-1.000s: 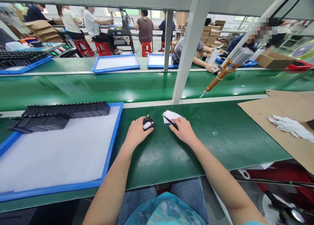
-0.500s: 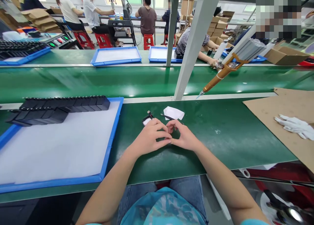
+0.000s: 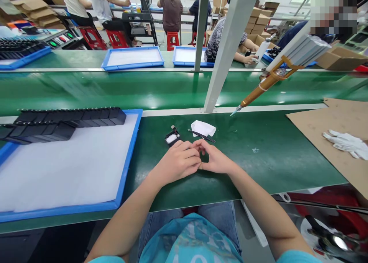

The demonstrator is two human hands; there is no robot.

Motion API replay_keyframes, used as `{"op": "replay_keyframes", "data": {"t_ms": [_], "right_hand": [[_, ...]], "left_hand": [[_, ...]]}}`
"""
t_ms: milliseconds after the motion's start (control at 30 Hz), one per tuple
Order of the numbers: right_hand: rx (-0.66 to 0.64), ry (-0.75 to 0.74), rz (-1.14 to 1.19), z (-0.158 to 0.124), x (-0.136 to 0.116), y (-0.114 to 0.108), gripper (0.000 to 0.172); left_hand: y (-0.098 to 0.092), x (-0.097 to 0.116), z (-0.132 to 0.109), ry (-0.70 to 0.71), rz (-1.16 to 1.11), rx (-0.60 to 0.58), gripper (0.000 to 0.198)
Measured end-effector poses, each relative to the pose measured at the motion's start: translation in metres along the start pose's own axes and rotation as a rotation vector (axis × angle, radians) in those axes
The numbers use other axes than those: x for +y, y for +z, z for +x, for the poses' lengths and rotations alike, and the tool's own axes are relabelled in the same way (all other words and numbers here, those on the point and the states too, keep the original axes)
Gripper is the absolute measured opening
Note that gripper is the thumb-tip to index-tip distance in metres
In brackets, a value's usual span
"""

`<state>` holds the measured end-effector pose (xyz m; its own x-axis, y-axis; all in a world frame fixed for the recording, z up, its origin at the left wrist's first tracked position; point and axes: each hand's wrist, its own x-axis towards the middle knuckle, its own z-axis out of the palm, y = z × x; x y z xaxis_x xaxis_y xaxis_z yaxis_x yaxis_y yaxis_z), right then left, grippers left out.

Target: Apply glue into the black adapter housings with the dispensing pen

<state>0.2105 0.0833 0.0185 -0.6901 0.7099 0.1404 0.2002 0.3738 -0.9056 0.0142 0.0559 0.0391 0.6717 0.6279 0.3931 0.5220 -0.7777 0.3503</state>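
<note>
My left hand [image 3: 181,159] and my right hand [image 3: 212,156] meet over the green bench [image 3: 258,167], fingertips together. Both are closed in a pinch; whatever lies between the fingers is too small or hidden to make out. Just beyond my left fingers is a small black device [image 3: 171,138] with a white patch and a short connector, partly behind the hand. Past my right fingers, black tweezers [image 3: 205,136] rest across the edge of a white paper or cloth piece [image 3: 204,127].
To the left, a blue-rimmed tray [image 3: 130,156] holds rows of black boxes [image 3: 94,116]. An amber dispenser [image 3: 257,90] hangs by a slanted post [image 3: 217,67]. White gloves [image 3: 345,143] lie on cardboard [image 3: 312,121] at right. Co-workers sit across the line.
My left fingers have curled in closer against the right ones. The black device and the tweezers show more now. The whole view has shifted slightly.
</note>
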Motion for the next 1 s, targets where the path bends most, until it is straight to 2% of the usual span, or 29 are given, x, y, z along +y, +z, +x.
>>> {"op": "replay_keyframes", "data": {"t_ms": [100,167,300,367,467,567,633,800,900,1000], "right_hand": [[0.004,-0.019,-0.029,-0.001,-0.003,0.000,0.047],[0.033,-0.066,-0.075,-0.002,-0.005,0.000,0.054],[0.100,-0.211,-0.201,-0.003,-0.006,0.000,0.077],[0.124,-0.292,-0.278,-0.005,-0.006,0.001,0.082],[0.172,-0.396,-0.405,-0.007,-0.004,0.001,0.086],[0.220,-0.508,-0.478,-0.008,-0.004,0.002,0.087],[0.266,-0.559,-0.484,-0.008,-0.004,0.003,0.082],[0.416,-0.597,-0.420,-0.006,-0.006,0.002,0.052],[0.469,-0.539,-0.424,-0.006,-0.007,0.001,0.036],[0.521,-0.423,-0.438,-0.007,-0.007,0.001,0.026]], "left_hand": [[-0.002,0.001,0.003,-0.089,-0.143,-0.007,0.018],[-0.005,0.002,0.005,-0.195,-0.277,-0.026,0.014],[-0.009,0.003,0.006,-0.483,-0.591,-0.148,0.011],[-0.009,0.001,0.006,-0.601,-0.718,-0.209,0.011],[-0.005,-0.001,0.007,-0.691,-0.849,-0.243,0.012],[-0.002,-0.003,0.008,-0.717,-0.927,-0.272,0.010],[-0.002,-0.003,0.009,-0.728,-0.947,-0.293,0.010],[-0.004,-0.004,0.010,-0.743,-0.961,-0.307,0.014],[-0.004,-0.004,0.010,-0.749,-1.016,-0.283,0.014],[-0.001,-0.001,0.011,-0.743,-1.107,-0.213,0.025]]}}
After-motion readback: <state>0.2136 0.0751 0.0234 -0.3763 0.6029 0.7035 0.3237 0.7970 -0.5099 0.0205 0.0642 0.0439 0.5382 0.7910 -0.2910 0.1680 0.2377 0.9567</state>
